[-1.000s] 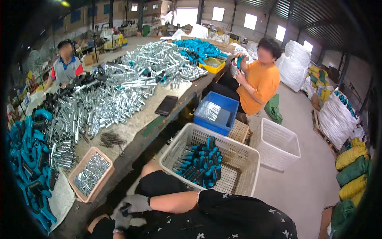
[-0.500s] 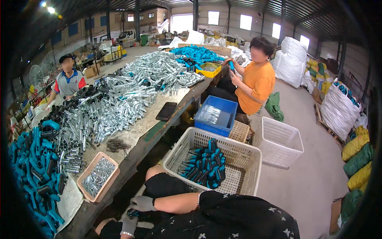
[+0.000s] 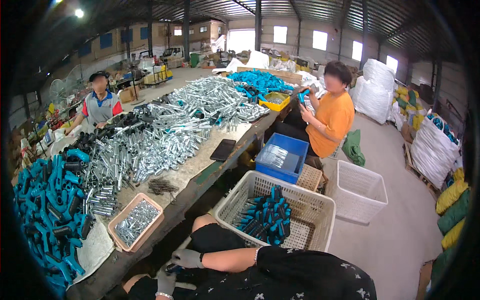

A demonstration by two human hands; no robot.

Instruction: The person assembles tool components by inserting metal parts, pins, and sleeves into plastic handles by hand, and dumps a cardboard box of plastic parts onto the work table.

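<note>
My right hand, in a grey glove, lies low in the view above my lap, its fingers closed on a small dark piece with some blue. Below it, my left hand, also gloved, closes round the same piece from the other side. Most of the piece is hidden by the fingers, so its exact kind cannot be made out. Beside my right arm stands a cream plastic crate with a heap of teal-and-black handles with metal ends. A pink bin of small metal parts sits on the table edge nearby.
The long table carries teal-and-black bent handles, piled metal tubes, dark springs and a phone. Beyond the crate are a blue bin, a white basket and a person in orange. Another person stands across the table.
The whole view has shifted slightly right and down. Both my hands stay together on the dark piece. The person in orange still holds a teal part.
</note>
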